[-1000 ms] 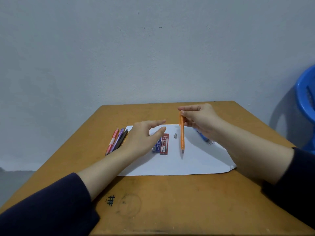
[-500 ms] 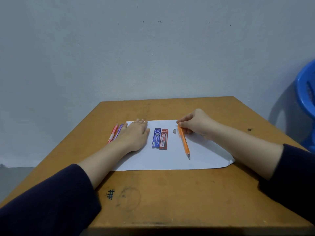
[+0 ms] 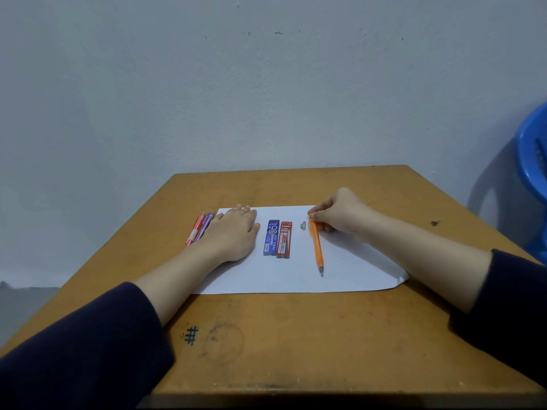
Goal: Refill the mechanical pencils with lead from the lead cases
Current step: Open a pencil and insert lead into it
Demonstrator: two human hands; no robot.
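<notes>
The left hand point(image 3: 233, 235) is lying flat on the paper point(image 3: 296, 276), fingers straight. The right hand point(image 3: 340, 214) is pinching the orange pencil point(image 3: 317, 250) at its far end, fingers curled.

The blue lead case point(image 3: 271, 237) reads "PENCIL LEAD" and "0.5". The red lead case point(image 3: 284, 239) beside it reads "2B". A "#" mark point(image 3: 191, 335) is inked near the tabletop's point(image 3: 325, 335) front edge.
</notes>
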